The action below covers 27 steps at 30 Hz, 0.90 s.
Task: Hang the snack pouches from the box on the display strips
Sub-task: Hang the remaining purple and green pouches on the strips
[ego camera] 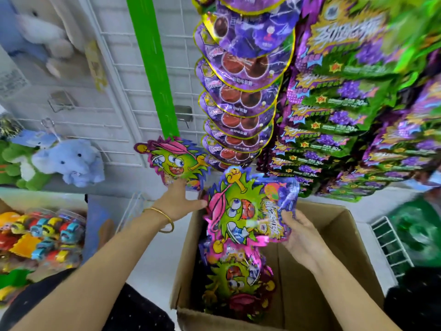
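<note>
A green display strip (152, 68) hangs down the white wire wall. One monster-shaped snack pouch (175, 161) in green and pink hangs at its lower end. My left hand (177, 201) reaches up under it, fingertips touching its bottom edge, fingers spread. My right hand (298, 225) grips a small bunch of the same pouches (243, 211) above the open cardboard box (334, 271). More of these pouches (236, 280) lie in the box's left part.
Purple round candy pouches (241, 91) and green-purple grape bags (334, 103) hang on strips to the right. Plush toys (71, 163) hang on the left wall. A clear tub of colourful candy (40, 237) sits at lower left. A white wire rack (391, 244) lies right of the box.
</note>
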Each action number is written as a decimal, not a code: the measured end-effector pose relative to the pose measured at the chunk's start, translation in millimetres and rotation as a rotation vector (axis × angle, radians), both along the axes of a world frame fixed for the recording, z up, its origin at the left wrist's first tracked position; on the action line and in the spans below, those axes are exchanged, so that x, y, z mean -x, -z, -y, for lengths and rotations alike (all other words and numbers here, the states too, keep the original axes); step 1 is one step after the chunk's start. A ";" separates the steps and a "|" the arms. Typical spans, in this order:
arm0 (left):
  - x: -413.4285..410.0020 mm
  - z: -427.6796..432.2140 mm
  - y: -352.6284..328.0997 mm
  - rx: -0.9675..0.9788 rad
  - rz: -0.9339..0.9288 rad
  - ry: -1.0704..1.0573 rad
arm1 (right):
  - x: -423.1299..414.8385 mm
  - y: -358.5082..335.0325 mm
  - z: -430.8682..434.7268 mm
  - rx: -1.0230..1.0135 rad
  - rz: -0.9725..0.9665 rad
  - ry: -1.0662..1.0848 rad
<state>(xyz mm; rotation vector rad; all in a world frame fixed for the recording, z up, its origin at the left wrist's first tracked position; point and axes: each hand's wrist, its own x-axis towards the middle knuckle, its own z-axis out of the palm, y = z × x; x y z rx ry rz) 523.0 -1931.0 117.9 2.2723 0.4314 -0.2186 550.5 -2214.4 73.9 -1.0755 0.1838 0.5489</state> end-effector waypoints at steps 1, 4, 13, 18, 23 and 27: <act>0.8 2.4 2.9 0.098 -0.054 -0.065 | 2.9 -0.1 0.2 -0.057 -0.041 0.012; 5.2 9.7 10.6 0.417 -0.224 -0.260 | 8.3 6.7 -0.3 -0.155 -0.113 -0.001; 4.3 0.5 -7.2 0.348 0.006 -0.062 | 23.6 13.1 -8.5 0.539 -0.068 0.000; 1.4 1.2 -32.5 0.122 0.231 0.198 | 14.7 -47.7 -50.3 0.972 0.886 -0.018; -5.1 -20.5 -68.4 0.139 0.312 0.201 | -20.4 -94.2 -112.8 0.937 1.096 -0.295; -16.8 -55.5 -111.1 0.315 0.505 -0.022 | -47.7 -127.0 -154.3 0.811 1.104 -0.152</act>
